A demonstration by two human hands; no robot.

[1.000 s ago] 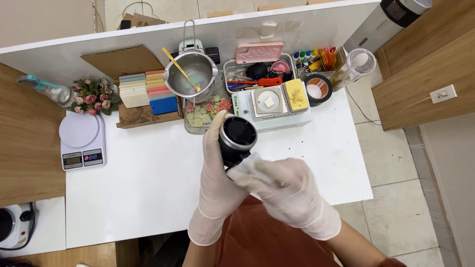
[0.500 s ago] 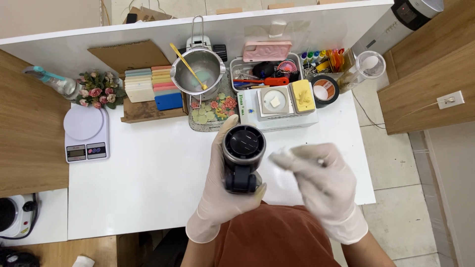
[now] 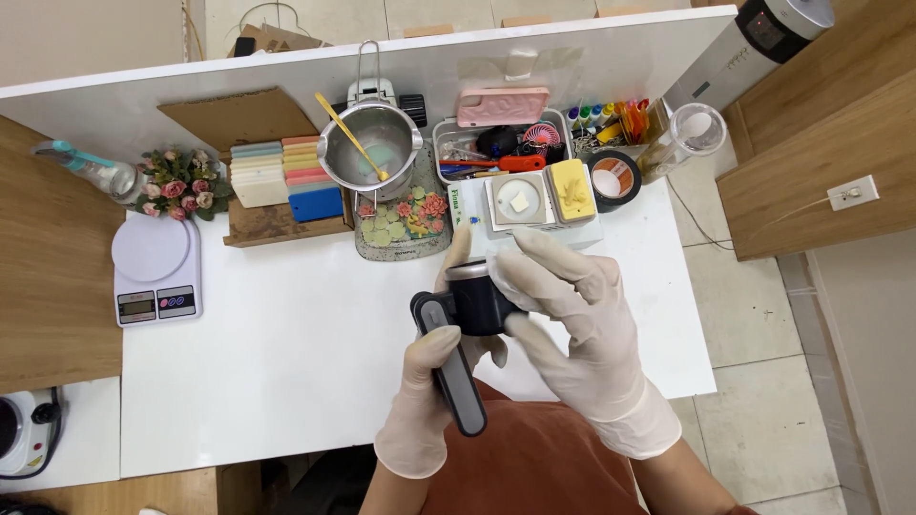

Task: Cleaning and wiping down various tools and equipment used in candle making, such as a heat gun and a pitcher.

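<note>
In the middle of the frame, above the white table (image 3: 286, 381), your left hand (image 3: 429, 381) grips the small black pot (image 3: 474, 303) by its long handle. Your right hand (image 3: 563, 324) cups its side. It looks hard, smooth, maybe slippery in gloves.

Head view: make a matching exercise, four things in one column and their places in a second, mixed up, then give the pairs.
Things:
1. kitchen scale
2. black pot
3. metal pot with yellow spoon
4. pink phone case

Places:
A. on the tray at the table's back
B. left side of the table
C. between both gloved hands
D. behind the flower tray

Pairs: 1-B, 2-C, 3-D, 4-A
</note>
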